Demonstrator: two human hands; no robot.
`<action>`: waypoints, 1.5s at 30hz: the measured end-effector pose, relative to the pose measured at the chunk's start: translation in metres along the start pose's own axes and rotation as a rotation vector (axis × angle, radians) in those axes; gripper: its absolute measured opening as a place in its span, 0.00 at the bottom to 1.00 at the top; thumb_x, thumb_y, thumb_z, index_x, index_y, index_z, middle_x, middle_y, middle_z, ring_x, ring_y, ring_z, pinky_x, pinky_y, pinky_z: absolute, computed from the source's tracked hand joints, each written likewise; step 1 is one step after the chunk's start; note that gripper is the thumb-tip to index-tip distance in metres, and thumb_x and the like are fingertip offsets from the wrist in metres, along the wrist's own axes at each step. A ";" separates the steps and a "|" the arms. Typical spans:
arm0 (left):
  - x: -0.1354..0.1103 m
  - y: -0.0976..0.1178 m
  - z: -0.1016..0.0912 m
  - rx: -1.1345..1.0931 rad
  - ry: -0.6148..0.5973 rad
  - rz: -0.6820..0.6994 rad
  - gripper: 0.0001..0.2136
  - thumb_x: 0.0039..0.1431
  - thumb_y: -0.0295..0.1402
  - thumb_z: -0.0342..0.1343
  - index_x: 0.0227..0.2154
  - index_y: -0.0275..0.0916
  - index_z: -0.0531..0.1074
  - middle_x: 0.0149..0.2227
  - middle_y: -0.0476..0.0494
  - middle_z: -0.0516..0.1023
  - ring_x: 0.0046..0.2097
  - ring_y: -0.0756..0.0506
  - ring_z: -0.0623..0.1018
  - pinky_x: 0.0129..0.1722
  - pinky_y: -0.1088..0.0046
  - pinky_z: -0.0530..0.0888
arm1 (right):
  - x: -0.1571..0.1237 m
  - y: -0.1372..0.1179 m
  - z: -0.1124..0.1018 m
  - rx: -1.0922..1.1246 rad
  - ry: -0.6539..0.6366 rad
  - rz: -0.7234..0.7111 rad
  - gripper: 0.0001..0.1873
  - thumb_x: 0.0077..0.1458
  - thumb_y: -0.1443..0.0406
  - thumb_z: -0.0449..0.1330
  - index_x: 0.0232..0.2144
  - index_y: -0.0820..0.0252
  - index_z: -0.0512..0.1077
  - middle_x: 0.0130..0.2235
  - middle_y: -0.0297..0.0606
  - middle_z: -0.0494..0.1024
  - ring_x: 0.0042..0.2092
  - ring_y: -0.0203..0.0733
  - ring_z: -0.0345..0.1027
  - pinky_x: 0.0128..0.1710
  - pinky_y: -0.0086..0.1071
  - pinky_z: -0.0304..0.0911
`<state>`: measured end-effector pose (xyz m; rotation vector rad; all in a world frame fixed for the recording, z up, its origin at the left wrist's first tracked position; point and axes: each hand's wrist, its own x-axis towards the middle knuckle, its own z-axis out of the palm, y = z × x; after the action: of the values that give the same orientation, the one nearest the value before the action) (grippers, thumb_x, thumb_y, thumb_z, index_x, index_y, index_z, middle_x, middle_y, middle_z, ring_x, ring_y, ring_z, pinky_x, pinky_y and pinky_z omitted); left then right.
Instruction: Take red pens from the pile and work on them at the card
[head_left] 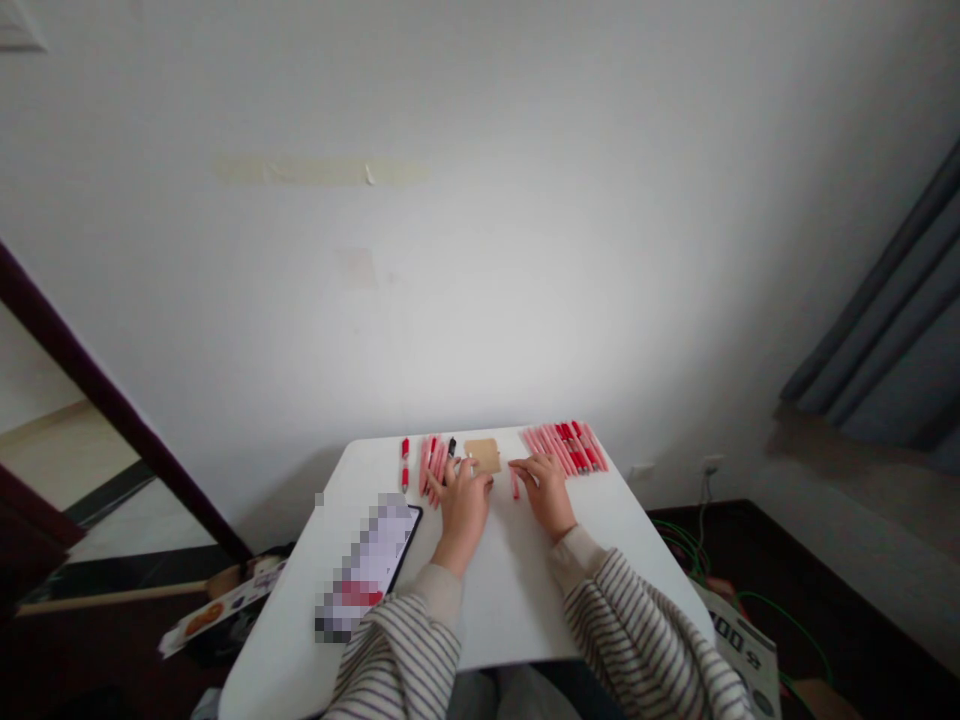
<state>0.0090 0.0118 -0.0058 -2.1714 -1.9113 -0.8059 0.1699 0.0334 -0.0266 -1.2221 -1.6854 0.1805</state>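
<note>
My left hand (463, 500) is spread over the white table, its outer fingers at a group of pink and red pens (429, 460). A black-tipped pen (452, 447) stands out just beyond those fingers. With thumb and forefinger, my right hand (547, 492) pinches a short pink pen-like piece (515, 484) with a red end. Between and beyond the hands lies a small brown cardboard piece (484, 455). A single red pen (405, 465) lies apart at the left. To the right is a row of several pink and red pens (566, 448).
A phone (371, 570) with a partly blurred screen rests on the left of the white table (517, 620). The table's far edge meets a pale wall (480, 250). Green cables (679, 545) and a printed box (739, 640) are on the floor at right.
</note>
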 end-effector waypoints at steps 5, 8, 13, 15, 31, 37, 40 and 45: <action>0.004 -0.001 0.007 -0.021 0.001 -0.002 0.08 0.59 0.34 0.53 0.33 0.50 0.78 0.51 0.48 0.75 0.58 0.37 0.64 0.60 0.32 0.44 | 0.001 0.000 -0.003 0.069 0.010 0.003 0.12 0.61 0.59 0.55 0.34 0.54 0.79 0.35 0.39 0.77 0.42 0.45 0.65 0.45 0.38 0.58; 0.003 0.001 0.006 -0.046 -0.008 -0.020 0.08 0.58 0.33 0.54 0.38 0.47 0.76 0.51 0.44 0.75 0.58 0.38 0.65 0.61 0.37 0.47 | 0.001 0.001 -0.005 0.126 0.043 0.037 0.12 0.59 0.58 0.57 0.33 0.55 0.78 0.34 0.39 0.78 0.41 0.45 0.66 0.45 0.38 0.59; -0.001 0.004 0.003 -0.105 -0.003 -0.072 0.06 0.57 0.33 0.55 0.35 0.44 0.76 0.50 0.42 0.74 0.57 0.38 0.66 0.60 0.45 0.54 | -0.001 0.002 -0.003 0.170 0.057 0.062 0.09 0.57 0.59 0.60 0.33 0.54 0.78 0.36 0.40 0.78 0.44 0.47 0.66 0.48 0.41 0.61; -0.002 0.004 0.001 -0.128 0.018 -0.070 0.06 0.57 0.33 0.55 0.35 0.44 0.76 0.50 0.43 0.75 0.56 0.39 0.67 0.60 0.48 0.56 | -0.002 0.002 -0.001 0.158 0.054 0.058 0.09 0.56 0.59 0.60 0.33 0.54 0.79 0.37 0.42 0.77 0.45 0.47 0.66 0.48 0.41 0.61; -0.003 0.005 -0.003 -0.165 0.043 -0.036 0.05 0.58 0.34 0.55 0.35 0.45 0.76 0.50 0.45 0.74 0.57 0.40 0.65 0.61 0.50 0.53 | -0.004 0.000 -0.003 0.068 0.013 0.045 0.07 0.56 0.61 0.62 0.34 0.53 0.79 0.38 0.43 0.76 0.46 0.49 0.64 0.50 0.43 0.60; -0.004 0.005 -0.002 -0.170 0.056 -0.025 0.05 0.57 0.33 0.56 0.35 0.44 0.76 0.49 0.45 0.75 0.57 0.39 0.66 0.61 0.47 0.53 | -0.004 0.000 -0.003 0.052 0.006 0.020 0.06 0.56 0.62 0.62 0.34 0.54 0.79 0.36 0.41 0.78 0.45 0.49 0.64 0.49 0.43 0.58; -0.004 0.005 -0.001 -0.161 0.064 -0.013 0.05 0.57 0.32 0.57 0.35 0.45 0.76 0.49 0.45 0.74 0.56 0.39 0.66 0.61 0.45 0.53 | -0.004 -0.002 -0.004 0.037 -0.012 0.009 0.05 0.55 0.63 0.63 0.33 0.53 0.79 0.35 0.40 0.79 0.46 0.49 0.63 0.50 0.44 0.56; -0.005 0.004 -0.001 -0.161 0.076 0.005 0.05 0.57 0.33 0.57 0.34 0.46 0.77 0.49 0.45 0.75 0.56 0.38 0.66 0.60 0.44 0.53 | -0.004 -0.005 -0.006 0.027 -0.024 0.005 0.04 0.55 0.64 0.63 0.33 0.53 0.79 0.34 0.38 0.79 0.45 0.49 0.63 0.50 0.44 0.55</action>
<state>0.0127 0.0063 -0.0062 -2.1985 -1.8629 -1.0593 0.1715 0.0256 -0.0236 -1.2079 -1.6952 0.2210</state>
